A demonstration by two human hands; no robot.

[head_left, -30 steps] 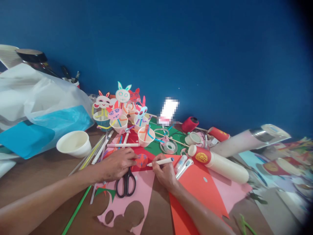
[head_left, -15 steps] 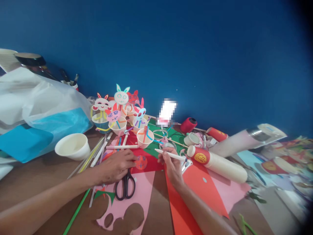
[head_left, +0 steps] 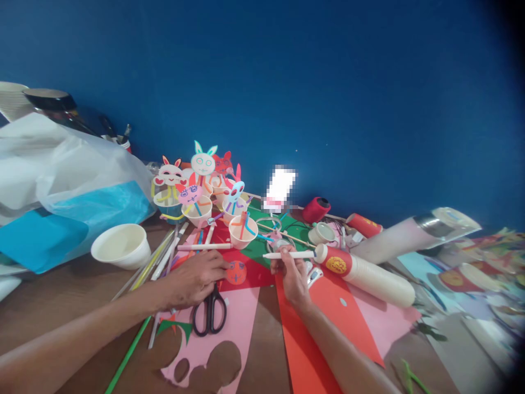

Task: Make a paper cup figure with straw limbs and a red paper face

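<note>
A round orange-red paper face (head_left: 237, 272) with eyes and a mouth drawn in blue lies on the red sheet. My left hand (head_left: 200, 278) has its fingers closed at the left edge of this face, palm down. Black-handled scissors (head_left: 210, 316) lie just below that hand, their blades hidden under it. Right of the paper face, my right hand (head_left: 293, 276) grips a white felt-tip pen (head_left: 301, 254) between thumb and fingers. The pen is held nearly level above the paper, its narrow end to the left and its dark end to the right.
Paper-cup figures with animal faces (head_left: 203, 164) stand at the back. An empty white bowl (head_left: 122, 245) sits left, near drinking straws (head_left: 164, 254). A stack of paper cups (head_left: 377, 282) lies on the right. Cut pink paper (head_left: 241, 328) and an orange sheet (head_left: 340, 323) are in front.
My right hand has turned the pen from a slant to nearly level and shifted it slightly right. My left hand stays by the paper face.
</note>
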